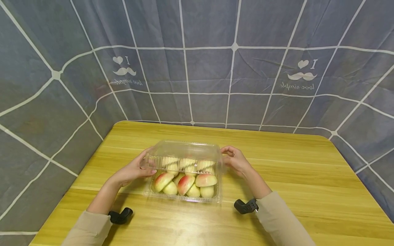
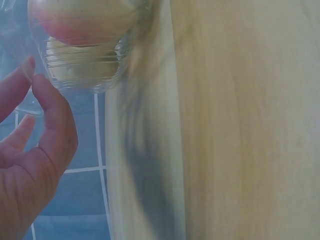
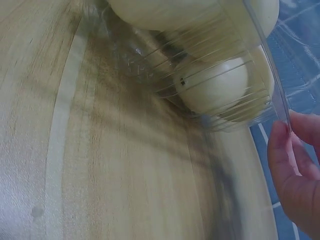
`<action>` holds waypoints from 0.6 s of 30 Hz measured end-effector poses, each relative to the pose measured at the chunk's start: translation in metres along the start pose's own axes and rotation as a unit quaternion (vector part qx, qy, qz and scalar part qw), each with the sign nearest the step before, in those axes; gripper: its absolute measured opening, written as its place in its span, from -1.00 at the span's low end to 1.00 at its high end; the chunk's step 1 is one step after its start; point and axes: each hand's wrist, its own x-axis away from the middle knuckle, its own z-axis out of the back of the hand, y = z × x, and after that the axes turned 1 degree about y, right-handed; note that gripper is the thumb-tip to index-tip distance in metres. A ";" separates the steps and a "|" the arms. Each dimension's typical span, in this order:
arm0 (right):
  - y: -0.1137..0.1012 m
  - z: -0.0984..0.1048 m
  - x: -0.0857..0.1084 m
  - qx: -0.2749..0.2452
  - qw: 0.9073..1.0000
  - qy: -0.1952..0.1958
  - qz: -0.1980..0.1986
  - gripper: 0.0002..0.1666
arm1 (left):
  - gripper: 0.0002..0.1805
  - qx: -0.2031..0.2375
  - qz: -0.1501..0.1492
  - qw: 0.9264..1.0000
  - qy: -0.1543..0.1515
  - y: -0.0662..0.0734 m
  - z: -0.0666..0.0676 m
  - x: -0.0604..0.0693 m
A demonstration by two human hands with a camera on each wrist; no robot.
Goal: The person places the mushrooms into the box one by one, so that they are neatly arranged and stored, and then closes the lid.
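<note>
A clear plastic clamshell box (image 1: 220,194) sits in the middle of the table, its hinged lid (image 1: 191,147) tilted up over the back part. Inside are several pale, round fruits with red blushes (image 1: 186,185), apple- or peach-like, stacked in layers. My left hand (image 1: 133,170) pinches the lid's left edge between thumb and fingers. At the opposite side, my right hand (image 1: 236,160) pinches the lid's right edge. The right wrist view shows the thumb and fingertips (image 3: 281,131) on the thin lid rim. Some fruits at the back show only through the ribbed lid.
A yellow wood-grain table (image 1: 292,177) carries the box. Behind and at both sides hangs a grey-blue curtain (image 1: 209,68) with white grid lines. A black strap-on device (image 1: 246,206) sits on the right wrist, another (image 1: 121,216) on the left.
</note>
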 end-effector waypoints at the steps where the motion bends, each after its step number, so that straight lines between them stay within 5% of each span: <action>1: 0.000 0.000 0.000 -0.005 1.000 0.000 -0.001 -0.60 | 0.02 -0.001 -0.003 1.000 -0.002 0.000 0.000 0.000; 18: -0.005 0.005 0.004 -0.005 0.999 -0.027 -0.032 -0.75 | -0.34 0.047 0.020 0.999 -0.015 0.000 0.004 0.001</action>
